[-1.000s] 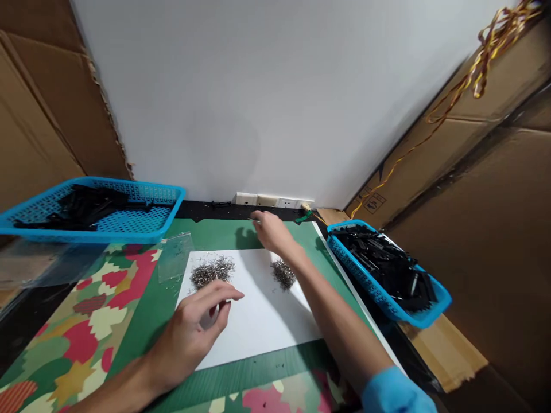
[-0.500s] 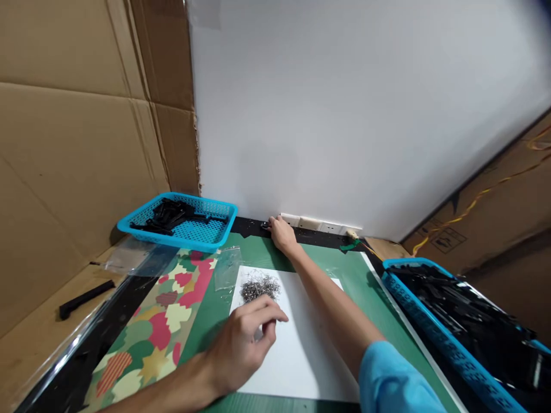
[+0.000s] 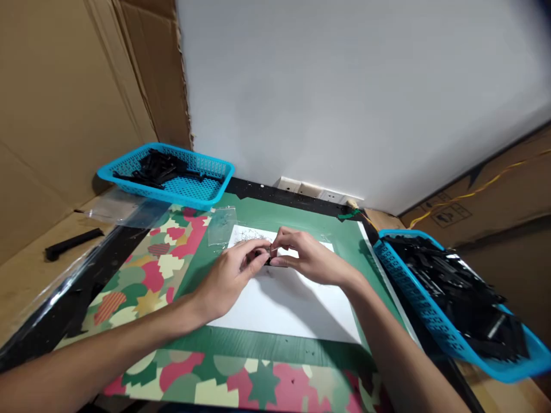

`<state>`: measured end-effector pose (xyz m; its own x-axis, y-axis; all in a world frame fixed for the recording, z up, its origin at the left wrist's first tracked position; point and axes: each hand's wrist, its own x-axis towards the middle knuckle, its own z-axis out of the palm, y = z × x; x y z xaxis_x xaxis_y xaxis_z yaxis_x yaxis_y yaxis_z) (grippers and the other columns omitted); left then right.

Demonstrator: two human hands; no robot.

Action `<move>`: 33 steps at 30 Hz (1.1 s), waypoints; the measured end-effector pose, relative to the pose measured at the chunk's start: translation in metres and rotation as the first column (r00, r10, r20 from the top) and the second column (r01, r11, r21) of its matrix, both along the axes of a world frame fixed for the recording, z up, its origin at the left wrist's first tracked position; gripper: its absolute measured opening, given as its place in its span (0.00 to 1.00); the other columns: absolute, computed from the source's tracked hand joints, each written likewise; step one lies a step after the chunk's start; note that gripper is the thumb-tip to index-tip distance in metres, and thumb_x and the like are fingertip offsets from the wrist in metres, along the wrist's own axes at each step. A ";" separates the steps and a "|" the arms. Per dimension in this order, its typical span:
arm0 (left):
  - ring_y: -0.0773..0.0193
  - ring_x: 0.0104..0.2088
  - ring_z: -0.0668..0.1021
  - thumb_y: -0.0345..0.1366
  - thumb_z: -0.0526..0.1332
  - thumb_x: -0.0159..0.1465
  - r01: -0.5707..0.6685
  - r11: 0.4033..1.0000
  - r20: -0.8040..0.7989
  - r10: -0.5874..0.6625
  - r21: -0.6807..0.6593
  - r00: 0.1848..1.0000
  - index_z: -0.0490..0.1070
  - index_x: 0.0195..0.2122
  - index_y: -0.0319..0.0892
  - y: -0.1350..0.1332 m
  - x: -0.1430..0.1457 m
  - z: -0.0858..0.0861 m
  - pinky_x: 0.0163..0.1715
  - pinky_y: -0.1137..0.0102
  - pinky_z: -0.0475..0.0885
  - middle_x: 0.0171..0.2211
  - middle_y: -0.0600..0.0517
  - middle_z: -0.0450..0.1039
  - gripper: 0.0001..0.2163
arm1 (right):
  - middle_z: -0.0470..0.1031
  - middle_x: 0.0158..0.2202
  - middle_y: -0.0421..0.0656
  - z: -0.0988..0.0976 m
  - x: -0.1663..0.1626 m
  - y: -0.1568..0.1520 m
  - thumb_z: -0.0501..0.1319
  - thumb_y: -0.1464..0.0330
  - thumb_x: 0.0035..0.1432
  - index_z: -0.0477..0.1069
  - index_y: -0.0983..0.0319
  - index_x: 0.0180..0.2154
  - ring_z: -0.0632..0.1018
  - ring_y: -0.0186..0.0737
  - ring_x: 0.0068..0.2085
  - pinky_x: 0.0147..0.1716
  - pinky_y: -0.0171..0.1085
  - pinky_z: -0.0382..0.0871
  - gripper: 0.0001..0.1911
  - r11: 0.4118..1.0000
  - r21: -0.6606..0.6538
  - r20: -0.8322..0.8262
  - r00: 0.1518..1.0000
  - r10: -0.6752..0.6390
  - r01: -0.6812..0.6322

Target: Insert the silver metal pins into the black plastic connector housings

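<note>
Drew the right hand (image 3: 312, 259) back from the wall sockets (image 3: 332, 197) to meet the left hand (image 3: 224, 275) over the white paper sheet (image 3: 275, 312). Now holding a small black part (image 3: 269, 261) between the 2, each nearly closed, thumb and fingers pinched around it. Perhaps gripping a thin pin in the right too; too small to tell. Likely changed from 1-handed reaching to 2-handed work, partly covering the metal pin heap (image 3: 251, 234).

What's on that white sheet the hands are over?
Beyond the left hand, thin metallic bits lie scattered on the white sheet. That hand and the right hand, meeting at a small dark piece, hide part of the sheet; anything behind them can't be seen.
</note>
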<state>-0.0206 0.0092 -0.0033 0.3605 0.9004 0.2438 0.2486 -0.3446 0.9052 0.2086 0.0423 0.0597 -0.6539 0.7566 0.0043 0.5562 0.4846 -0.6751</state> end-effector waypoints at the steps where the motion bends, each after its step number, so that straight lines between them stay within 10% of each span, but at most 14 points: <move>1: 0.52 0.54 0.79 0.44 0.58 0.76 0.019 1.000 -0.005 -0.019 0.009 1.000 0.77 0.57 0.45 -0.002 0.001 0.000 0.53 0.60 0.75 0.53 0.45 0.79 0.15 | 0.76 0.42 0.43 -0.001 0.001 -0.008 0.64 0.59 0.72 0.79 0.59 0.43 0.76 0.40 0.40 0.42 0.39 0.69 0.11 1.000 -0.011 -0.030 0.999 -0.022 0.021; 8: 0.58 0.47 0.80 0.45 0.60 0.75 -0.051 0.999 0.088 0.052 -0.018 0.995 0.74 0.57 0.46 -0.004 -0.001 -0.004 0.43 0.67 0.75 0.50 0.48 0.80 0.14 | 0.78 0.35 0.41 -0.038 0.013 -0.029 0.60 0.63 0.73 0.77 0.61 0.39 0.74 0.38 0.35 0.36 0.37 0.65 0.11 0.909 0.004 -0.193 0.892 -0.408 0.417; 15: 0.65 0.35 0.78 0.43 0.72 0.67 -0.096 0.991 0.321 0.120 -0.092 0.939 0.77 0.49 0.42 0.001 0.001 -0.003 0.37 0.70 0.75 0.43 0.48 0.78 0.14 | 0.80 0.35 0.42 -0.060 0.001 -0.041 0.68 0.68 0.65 0.81 0.60 0.40 0.75 0.39 0.34 0.35 0.38 0.64 0.03 0.940 0.048 -0.036 0.941 -0.336 0.337; 23: 0.66 0.34 0.76 0.43 0.63 0.75 0.082 0.989 0.310 -0.041 -0.122 0.950 0.72 0.48 0.43 -0.005 0.004 -0.009 0.36 0.71 0.72 0.36 0.53 0.71 0.09 | 0.77 0.32 0.41 -0.068 -0.006 -0.045 0.59 0.73 0.68 0.74 0.60 0.37 0.72 0.38 0.30 0.32 0.37 0.62 0.07 0.956 0.008 -0.053 0.955 -0.292 0.293; 33: 0.71 0.24 0.69 0.54 0.64 0.71 0.101 0.976 0.435 -0.006 -0.195 0.901 0.69 0.40 0.43 -0.007 0.002 -0.009 0.22 0.74 0.64 0.30 0.56 0.64 0.18 | 0.75 0.34 0.39 -0.053 0.007 -0.040 0.62 0.68 0.69 0.72 0.59 0.41 0.75 0.37 0.34 0.33 0.36 0.65 0.02 0.920 -0.232 -0.298 0.877 -0.378 0.317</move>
<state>-0.0188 0.0025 -0.0127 0.3122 0.9297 0.1953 -0.1938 -0.1389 0.9712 0.2159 0.0028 0.0065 -0.3318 0.9431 0.0233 0.3973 0.1620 -0.9033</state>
